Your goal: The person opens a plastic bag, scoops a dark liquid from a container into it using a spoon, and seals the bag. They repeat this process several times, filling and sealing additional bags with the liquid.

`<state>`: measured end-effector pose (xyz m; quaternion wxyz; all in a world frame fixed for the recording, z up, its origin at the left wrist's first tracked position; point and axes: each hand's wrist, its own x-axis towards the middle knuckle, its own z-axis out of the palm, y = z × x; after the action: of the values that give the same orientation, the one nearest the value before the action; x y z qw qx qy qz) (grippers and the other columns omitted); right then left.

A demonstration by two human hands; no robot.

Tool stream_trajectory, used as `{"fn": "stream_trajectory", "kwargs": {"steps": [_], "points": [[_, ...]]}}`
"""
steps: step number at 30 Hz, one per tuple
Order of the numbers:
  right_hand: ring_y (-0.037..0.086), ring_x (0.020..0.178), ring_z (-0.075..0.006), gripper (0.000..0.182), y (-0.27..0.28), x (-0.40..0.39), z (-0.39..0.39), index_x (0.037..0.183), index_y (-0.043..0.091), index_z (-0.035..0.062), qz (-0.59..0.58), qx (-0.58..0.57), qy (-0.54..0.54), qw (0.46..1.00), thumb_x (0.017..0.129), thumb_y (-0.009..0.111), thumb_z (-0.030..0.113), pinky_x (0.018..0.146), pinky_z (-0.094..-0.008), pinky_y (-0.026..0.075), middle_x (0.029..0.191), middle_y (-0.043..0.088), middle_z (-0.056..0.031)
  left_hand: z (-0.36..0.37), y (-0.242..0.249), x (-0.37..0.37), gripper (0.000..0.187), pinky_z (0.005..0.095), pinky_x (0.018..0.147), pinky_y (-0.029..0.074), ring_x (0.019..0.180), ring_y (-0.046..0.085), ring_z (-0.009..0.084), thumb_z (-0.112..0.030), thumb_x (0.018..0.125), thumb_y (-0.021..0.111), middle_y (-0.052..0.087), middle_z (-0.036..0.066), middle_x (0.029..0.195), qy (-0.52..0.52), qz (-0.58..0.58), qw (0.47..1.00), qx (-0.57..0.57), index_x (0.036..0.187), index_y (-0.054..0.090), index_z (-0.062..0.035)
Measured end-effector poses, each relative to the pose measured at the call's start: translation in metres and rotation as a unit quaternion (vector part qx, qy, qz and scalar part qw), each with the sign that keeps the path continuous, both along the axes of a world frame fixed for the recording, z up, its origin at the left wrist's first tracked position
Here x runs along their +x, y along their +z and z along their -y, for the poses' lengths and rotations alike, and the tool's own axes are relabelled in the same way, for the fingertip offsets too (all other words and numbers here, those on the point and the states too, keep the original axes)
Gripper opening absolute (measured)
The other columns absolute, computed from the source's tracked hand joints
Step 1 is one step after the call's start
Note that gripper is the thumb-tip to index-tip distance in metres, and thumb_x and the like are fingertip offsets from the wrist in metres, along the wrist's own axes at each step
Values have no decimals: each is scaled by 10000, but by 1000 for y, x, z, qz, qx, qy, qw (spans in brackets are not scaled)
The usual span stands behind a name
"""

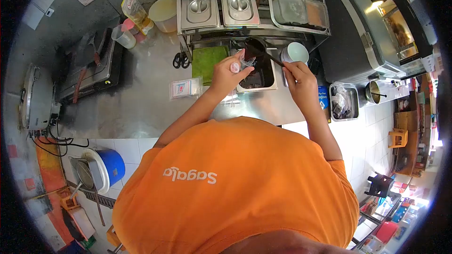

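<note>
My left hand is closed around a small clear plastic bag, held open over the left side of a metal pan with dark contents. In my right hand is the handle of a black ladle, its bowl tilted beside the mouth of the bag. Whether anything flows from the ladle is too small to tell. A green cloth lies left of the pan, and a white bowl stands to its right.
Black scissors and a pack of clear bags lie left on the steel counter. Lidded metal pans stand behind. At the right are a blue packet and a metal tray.
</note>
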<state>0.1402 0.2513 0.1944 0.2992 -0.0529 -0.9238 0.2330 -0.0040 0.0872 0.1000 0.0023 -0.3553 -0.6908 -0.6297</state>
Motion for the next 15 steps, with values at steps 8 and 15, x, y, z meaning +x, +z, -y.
{"fn": "stream_trajectory", "kwargs": {"steps": [8,15], "points": [[610,709,-249,154,6,0,1,936,665,53,-49,78,-22,995,782,655,49,589,-332,496,842,623,-83,-5,-15,-3,326,310,791,506,955,649,256,-106,674,784,608,211,1128,-11,13,999,38,649,482,16],[609,744,-242,151,-16,2,0,894,658,62,-61,102,6,993,748,660,24,623,-327,501,848,628,-74,0,2,5,303,309,797,511,963,648,266,-97,669,789,620,212,1102,8,38,999,-23,675,514,30]]}}
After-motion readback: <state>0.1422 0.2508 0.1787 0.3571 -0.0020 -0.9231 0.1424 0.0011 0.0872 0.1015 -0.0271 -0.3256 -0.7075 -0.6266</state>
